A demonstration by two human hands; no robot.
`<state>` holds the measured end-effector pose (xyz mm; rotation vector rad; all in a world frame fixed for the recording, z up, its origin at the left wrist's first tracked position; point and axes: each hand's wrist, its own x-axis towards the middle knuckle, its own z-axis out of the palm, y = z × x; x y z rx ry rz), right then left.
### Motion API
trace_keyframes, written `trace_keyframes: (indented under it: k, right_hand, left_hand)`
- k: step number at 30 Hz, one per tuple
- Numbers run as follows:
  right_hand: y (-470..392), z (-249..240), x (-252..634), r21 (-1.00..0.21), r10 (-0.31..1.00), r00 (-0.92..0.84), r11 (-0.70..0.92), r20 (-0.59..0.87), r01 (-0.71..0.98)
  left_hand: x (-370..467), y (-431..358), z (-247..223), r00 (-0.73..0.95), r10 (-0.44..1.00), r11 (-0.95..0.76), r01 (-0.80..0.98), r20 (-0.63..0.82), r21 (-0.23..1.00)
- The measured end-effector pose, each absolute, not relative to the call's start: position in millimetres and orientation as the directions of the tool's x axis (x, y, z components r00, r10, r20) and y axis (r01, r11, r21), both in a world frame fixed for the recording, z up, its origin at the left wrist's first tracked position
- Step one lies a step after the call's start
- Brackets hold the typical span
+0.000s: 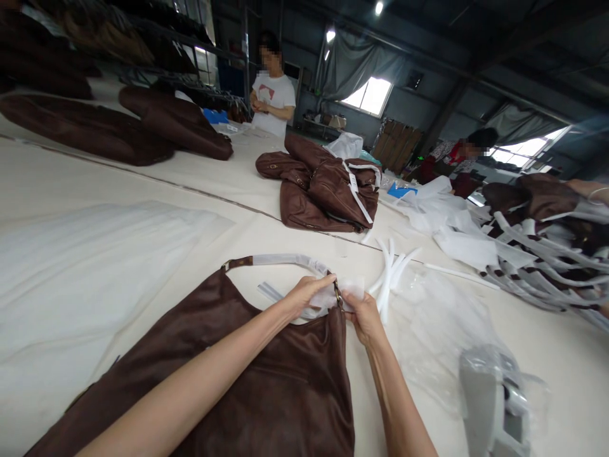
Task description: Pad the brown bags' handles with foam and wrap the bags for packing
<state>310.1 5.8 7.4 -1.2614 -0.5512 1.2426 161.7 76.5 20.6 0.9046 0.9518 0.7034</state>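
A large dark brown leather bag (285, 387) lies on the white table, its strap (280, 259) arching away from me and partly wrapped in white material. At the strap's right end, by the metal ring (337, 293), my left hand (309, 293) has its fingers closed on thin white wrapping. Just right of the ring, my right hand (364, 311) pinches a piece of translucent white wrapping (354, 287) against the strap end. Beneath my left hand, a clear strip (269, 291) shows inside the strap's loop.
White foam strips (391, 273) and clear plastic (438, 324) lie to the right, near a grey tape dispenser (483, 400). Brown bags (328, 190) are piled ahead. More bags, strips and another person's arm (587, 189) are at far right. A person (273, 95) stands across the table.
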Motion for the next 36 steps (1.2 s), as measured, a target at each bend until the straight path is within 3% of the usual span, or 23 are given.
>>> trace_keyframes:
  k: [11,25,36]
  right_hand:
    - [8,18,304,-0.925,0.87,0.405,-0.136,-0.283,-0.354]
    - [-9,26,297,-0.906,0.862,0.455,-0.013,-0.225,-0.423]
    - [-3,13,286,-0.808,0.907,0.364,0.048,-0.211,-0.588]
  left_hand:
    - [178,71,37,0.403,0.857,0.399,-0.122,-0.322,0.909]
    - [173,60,19,0.195,0.972,0.158,-0.125,-0.131,0.98]
    - [179,62,39,0.24,0.97,0.052,-0.092,-0.029,0.994]
